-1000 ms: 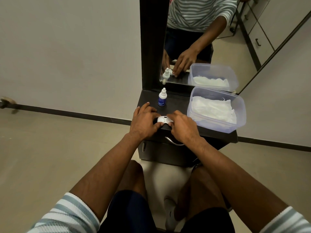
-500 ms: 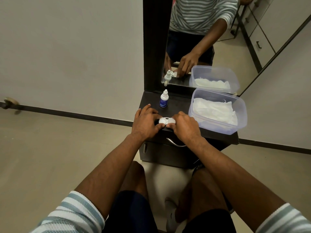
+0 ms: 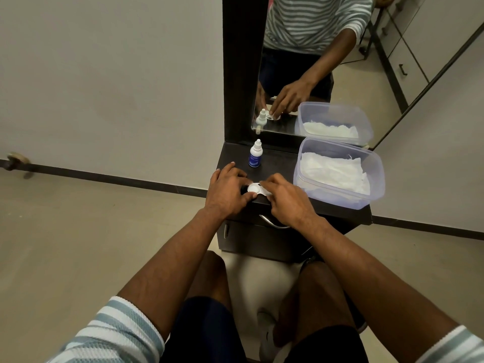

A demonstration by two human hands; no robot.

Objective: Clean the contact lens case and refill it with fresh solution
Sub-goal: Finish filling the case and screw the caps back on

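Observation:
The white contact lens case (image 3: 255, 189) lies near the front edge of a small dark cabinet top (image 3: 277, 163). My left hand (image 3: 226, 191) grips the case's left end with curled fingers and thumb. My right hand (image 3: 286, 199) covers and pinches its right end, hiding that cap. A small solution bottle (image 3: 255, 154) with a white cap and blue label stands upright behind the case, untouched.
A clear plastic tub (image 3: 337, 197) with white tissues sits on the right of the cabinet top. A mirror (image 3: 314, 74) stands at the back. Below the front edge is a drawer handle (image 3: 272, 223). My knees are under the cabinet.
Both hands stay on the case. My right fingers have shifted over the right cap, and the left cap shows more plainly between the hands.

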